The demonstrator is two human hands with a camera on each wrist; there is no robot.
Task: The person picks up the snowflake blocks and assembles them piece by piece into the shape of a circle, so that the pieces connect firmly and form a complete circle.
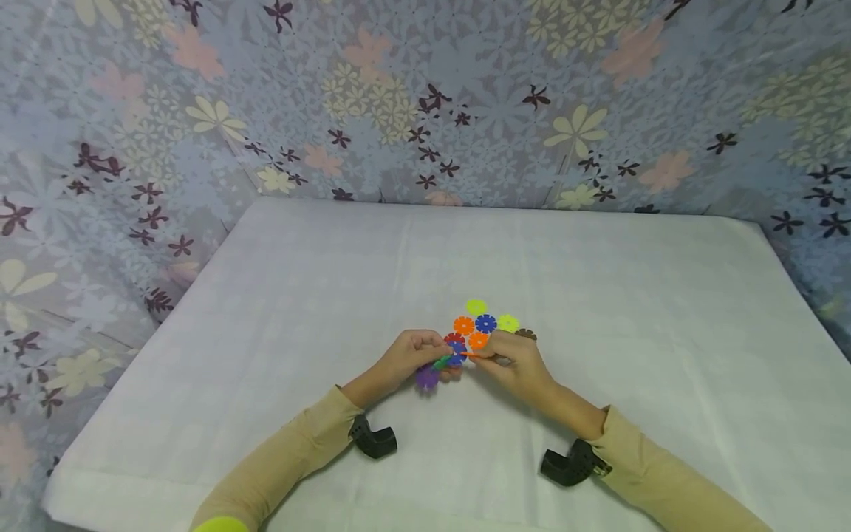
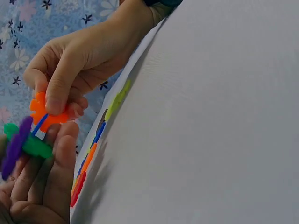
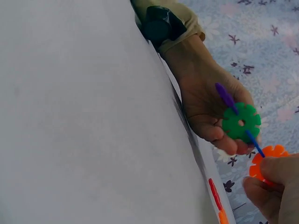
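My left hand (image 1: 415, 350) holds a short chain of notched plastic snowflake discs: a purple disc (image 2: 17, 147), a green disc (image 3: 241, 122) and a blue disc (image 2: 40, 125), slotted into one another at angles. An orange disc (image 2: 39, 111) is pinched between the thumb and fingers of my right hand (image 1: 521, 362). Its edge meets the blue disc's edge; how deep the slots engage cannot be told. Both hands are close together, just above the white-covered table. Part of the green disc hides behind the left fingers in the head view.
Loose discs lie just beyond the hands: a red disc (image 1: 455, 338), two orange ones, a blue disc (image 1: 486, 324), two lime ones and a brown disc (image 1: 527, 334) partly behind the right hand. The white table (image 1: 319, 266) meets a floral cloth (image 1: 399, 96) at its far edge.
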